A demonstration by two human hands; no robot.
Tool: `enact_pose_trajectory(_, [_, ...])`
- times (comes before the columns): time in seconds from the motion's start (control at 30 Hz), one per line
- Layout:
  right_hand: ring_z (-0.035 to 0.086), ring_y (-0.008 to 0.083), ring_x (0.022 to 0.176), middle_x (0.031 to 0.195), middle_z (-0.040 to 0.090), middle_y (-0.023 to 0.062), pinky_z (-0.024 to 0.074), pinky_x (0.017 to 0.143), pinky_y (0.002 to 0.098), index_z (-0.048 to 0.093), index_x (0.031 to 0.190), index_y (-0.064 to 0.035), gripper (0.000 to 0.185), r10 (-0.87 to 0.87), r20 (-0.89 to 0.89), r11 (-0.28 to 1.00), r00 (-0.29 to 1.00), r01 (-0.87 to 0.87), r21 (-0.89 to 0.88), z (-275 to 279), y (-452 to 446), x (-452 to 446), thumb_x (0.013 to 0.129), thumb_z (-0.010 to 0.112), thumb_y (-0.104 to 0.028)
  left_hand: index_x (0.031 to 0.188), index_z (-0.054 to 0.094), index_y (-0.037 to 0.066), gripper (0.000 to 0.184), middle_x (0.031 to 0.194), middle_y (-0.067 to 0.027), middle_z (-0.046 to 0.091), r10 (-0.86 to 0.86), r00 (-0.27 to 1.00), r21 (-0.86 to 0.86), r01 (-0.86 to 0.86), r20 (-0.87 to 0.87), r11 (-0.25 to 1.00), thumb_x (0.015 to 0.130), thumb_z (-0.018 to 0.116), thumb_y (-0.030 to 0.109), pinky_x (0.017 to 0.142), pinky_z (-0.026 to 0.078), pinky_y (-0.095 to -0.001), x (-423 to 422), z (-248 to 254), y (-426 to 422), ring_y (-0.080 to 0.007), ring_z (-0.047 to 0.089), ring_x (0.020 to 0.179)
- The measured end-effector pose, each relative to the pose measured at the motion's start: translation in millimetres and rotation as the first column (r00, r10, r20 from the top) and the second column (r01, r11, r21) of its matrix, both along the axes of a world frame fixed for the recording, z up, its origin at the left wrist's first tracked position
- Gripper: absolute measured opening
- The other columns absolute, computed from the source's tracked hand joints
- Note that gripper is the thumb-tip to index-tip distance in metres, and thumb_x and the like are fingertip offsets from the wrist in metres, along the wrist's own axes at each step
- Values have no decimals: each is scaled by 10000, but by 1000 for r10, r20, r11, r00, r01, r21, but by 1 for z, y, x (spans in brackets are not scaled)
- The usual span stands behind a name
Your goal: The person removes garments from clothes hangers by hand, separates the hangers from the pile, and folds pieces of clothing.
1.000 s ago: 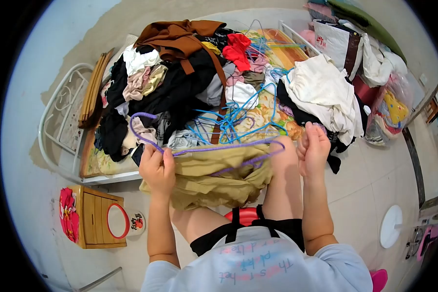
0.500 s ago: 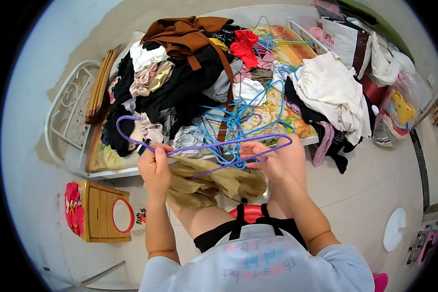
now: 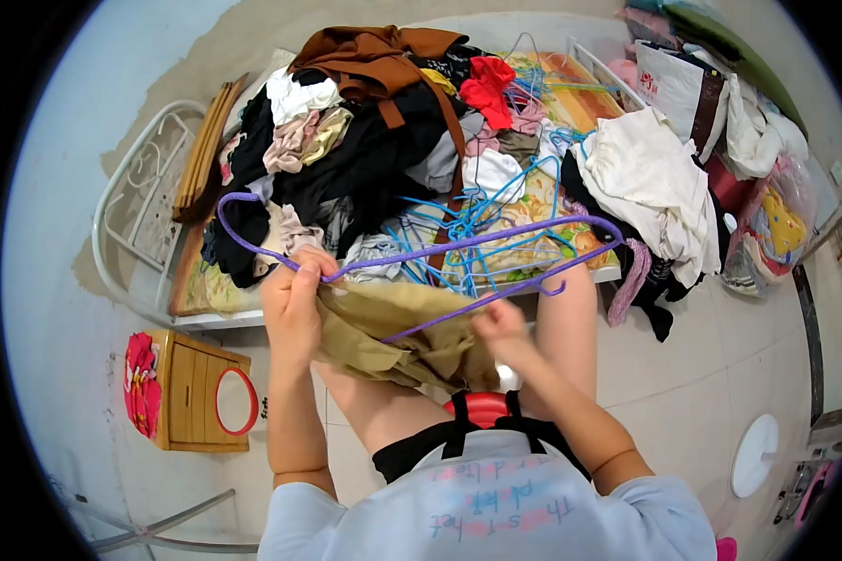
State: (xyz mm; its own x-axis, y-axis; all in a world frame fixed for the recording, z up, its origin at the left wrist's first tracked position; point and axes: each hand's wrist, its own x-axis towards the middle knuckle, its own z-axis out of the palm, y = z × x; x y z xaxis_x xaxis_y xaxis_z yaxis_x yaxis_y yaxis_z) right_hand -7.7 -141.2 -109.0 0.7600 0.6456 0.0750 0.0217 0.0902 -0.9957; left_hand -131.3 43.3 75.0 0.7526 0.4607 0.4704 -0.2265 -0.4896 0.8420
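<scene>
- Head view, left hand [image 3: 295,304]: fingers clenched round the purple hanger [image 3: 477,240] at the base of its hook; thumb on top. The near corner of the khaki garment [image 3: 384,323] meets the same hand; whether it is pinched too, cannot tell.
- Head view, right hand [image 3: 503,332]: fingers curled, blurred, at the garment's right edge, just below the hanger's lower bar. Cannot tell if cloth is grasped.
- Head view, position: hanger tilted above the lap, hook to the left, far end out to the right. Lower bar crosses the front of the garment; its left end is lost against the cloth.
- Head view, surroundings: tangled blue hangers [image 3: 468,220] on the bed [image 3: 220,323], beside heaped dark clothing [image 3: 384,159].
- Handling (judged): hanger light, fairly stiff, perhaps smooth; best held at hook base. Garment soft, limp, not fragile; best taken by an edge, fabric gathered between thumb and fingers.
</scene>
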Motion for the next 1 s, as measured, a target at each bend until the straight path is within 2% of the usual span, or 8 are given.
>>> enact_pose_trajectory(0.03, [424,45,632,714,485,-49,374,560,207,549,858,-83,45,-41,-214,964,976,95,248,7,-8,9,843,561,-124,701,515,-28,232,755,-78,550,-39,999,8,39,9,999,866,399,87,636,367,-251,-2,-1,6,-129,466,687])
enact_pose_trajectory(0.07, [390,33,615,676,440,-61,332,551,179,526,811,-105,82,-77,-226,992,971,96,76,24,-24,22,868,537,-163,685,507,-17,230,769,-81,552,-66,998,62,67,-20,996,863,402,83,639,377,-257,-3,0,6,-128,469,695])
enact_pose_trajectory(0.13, [414,15,640,707,477,-60,320,567,151,526,803,-92,116,18,-399,957,917,99,272,64,-43,36,888,515,-171,681,499,-6,232,788,-85,548,-61,992,122,75,-112,990,865,409,103,660,368,-252,-5,-4,6,-133,466,711])
enact_pose_trajectory(0.33, [461,35,683,741,526,-40,391,650,181,554,843,-40,148,-260,84,938,962,231,258,90,-79,64,907,525,-170,739,508,-4,201,905,-98,558,-23,992,165,43,-122,985,891,432,102,683,393,-261,-2,-23,6,-147,493,746])
enact_pose_trajectory(0.6, [477,22,655,760,560,-18,410,601,178,543,860,-35,181,-305,-243,816,921,384,432,106,-93,69,934,479,-188,757,522,-5,219,934,-117,565,-58,991,358,100,-124,928,910,444,131,739,390,-283,7,-26,3,-178,506,826])
enact_pose_trajectory(0.77, [504,36,671,769,570,-6,422,623,179,543,866,-30,193,-388,-60,847,920,382,370,130,-107,61,938,466,-191,784,541,-9,80,825,-174,554,89,979,641,50,-183,766,833,524,52,708,427,-361,12,-33,-6,-330,542,802])
enact_pose_trajectory(0.9, [549,66,738,812,601,20,432,678,195,549,961,-16,191,-152,-286,878,946,262,401,140,-105,38,934,452,-177,760,526,-29,112,806,-158,539,93,994,505,-50,-61,862,837,520,52,706,420,-350,20,-41,-9,-328,534,803])
enact_pose_trajectory(1.0, [573,149,824,1016,584,97,453,718,271,512,1093,-34,281,-268,3,921,963,255,294,144,-99,29,877,542,-211,706,515,-35,168,784,-130,538,46,999,313,-35,-28,949,849,514,53,738,410,-335,20,-32,-11,-273,535,885])
